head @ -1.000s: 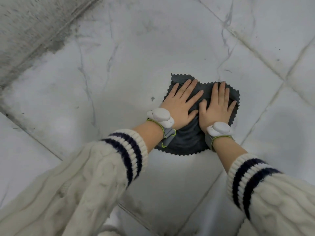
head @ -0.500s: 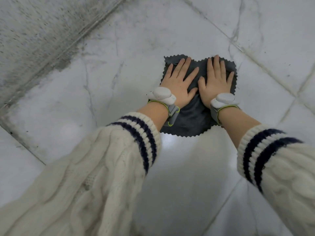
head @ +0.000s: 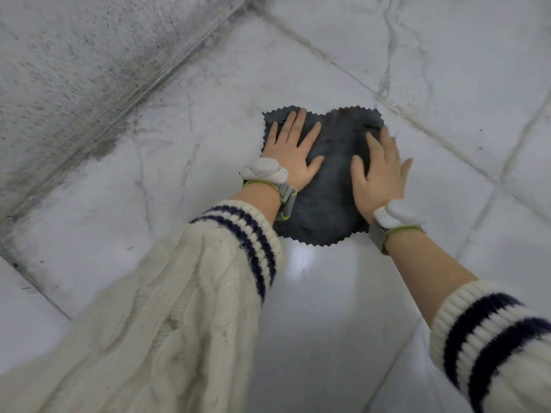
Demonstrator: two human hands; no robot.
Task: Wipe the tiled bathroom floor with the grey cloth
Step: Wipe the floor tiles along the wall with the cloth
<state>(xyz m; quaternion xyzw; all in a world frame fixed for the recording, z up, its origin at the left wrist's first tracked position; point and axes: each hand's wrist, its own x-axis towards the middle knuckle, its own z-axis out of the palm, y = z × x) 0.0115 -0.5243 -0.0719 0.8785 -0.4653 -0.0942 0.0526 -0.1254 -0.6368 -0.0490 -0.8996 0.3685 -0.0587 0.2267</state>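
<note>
**On white veined floor tiles [head: 208, 144], dark grey zigzag-edged cloth [head: 331, 189] pinned flat**

Its long axis runs away from me, only a little longer than its width. My left hand [head: 293, 153] and right hand [head: 378, 177] both press it, fingers spread and pointing forward; the right is motion-blurred.

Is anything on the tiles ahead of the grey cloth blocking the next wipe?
Nothing visible. The left hand and right hand rest flat on the grey cloth; tiles beyond show only grout lines and specks.
</note>
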